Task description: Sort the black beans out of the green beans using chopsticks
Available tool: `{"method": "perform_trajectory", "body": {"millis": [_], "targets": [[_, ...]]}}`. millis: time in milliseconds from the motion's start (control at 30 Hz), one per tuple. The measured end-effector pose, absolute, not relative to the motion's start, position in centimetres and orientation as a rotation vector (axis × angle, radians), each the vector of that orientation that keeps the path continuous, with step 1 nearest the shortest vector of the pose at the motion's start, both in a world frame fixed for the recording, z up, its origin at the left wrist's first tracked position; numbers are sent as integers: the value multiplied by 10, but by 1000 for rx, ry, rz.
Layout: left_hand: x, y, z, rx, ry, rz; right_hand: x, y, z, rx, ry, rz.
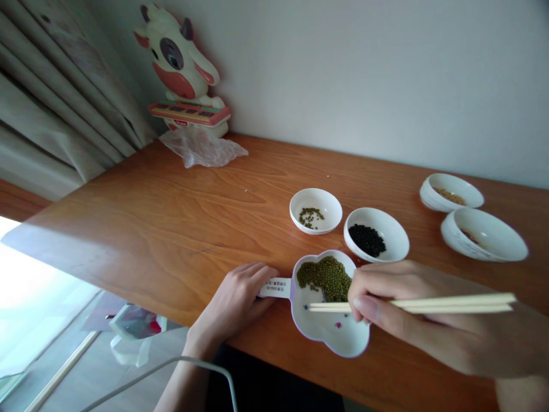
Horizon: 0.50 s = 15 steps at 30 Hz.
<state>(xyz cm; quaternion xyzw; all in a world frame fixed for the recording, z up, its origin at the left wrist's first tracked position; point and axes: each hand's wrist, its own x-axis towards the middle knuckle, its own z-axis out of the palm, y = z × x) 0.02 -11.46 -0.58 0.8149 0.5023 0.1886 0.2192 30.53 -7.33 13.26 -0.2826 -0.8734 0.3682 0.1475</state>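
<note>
Here we are at the wooden table [193, 229], and our left hand [240, 292] is closed around the labelled handle of the flower-shaped dish [317, 327], white inside with a purple rim, sitting right in front of us near the table's edge. Our right hand [398, 297] is closed too, gripping the pale chopsticks [454, 303], with their tips together over the dish. And in that dish, green beans [328, 277] are heaped towards the far side, with a few loose ones lower down!

Just beyond it stands the white bowl with a scatter of green beans [329, 213], and beside that, to its right, the bowl of black beans [395, 240]. Further right we have two more white bowls: the farther one [465, 189] with something yellowish-brown in it, the nearer one [501, 234] with a little reddish-brown at the bottom, too small to name. Over in the far left corner, a toy cow [180, 63] with a keyboard stands behind a crumpled clear plastic bag [203, 150].
</note>
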Motion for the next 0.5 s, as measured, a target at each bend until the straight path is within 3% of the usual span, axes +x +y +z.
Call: {"method": "perform_trajectory", "body": {"millis": [133,233,300,500], "targets": [[0,-115,-4,2250,1389,515,288,-75,127,-790,-2675,1272],[0,-114,-3,2248,1379,513,292,-79,109,-805,-2585,1231],[1,-114,-2,2247,1370,519,306,-81,90,-866,-2444,1118],[1,-113,-1,2244,1377,511,356,-85,35,-900,-1646,1215]]}}
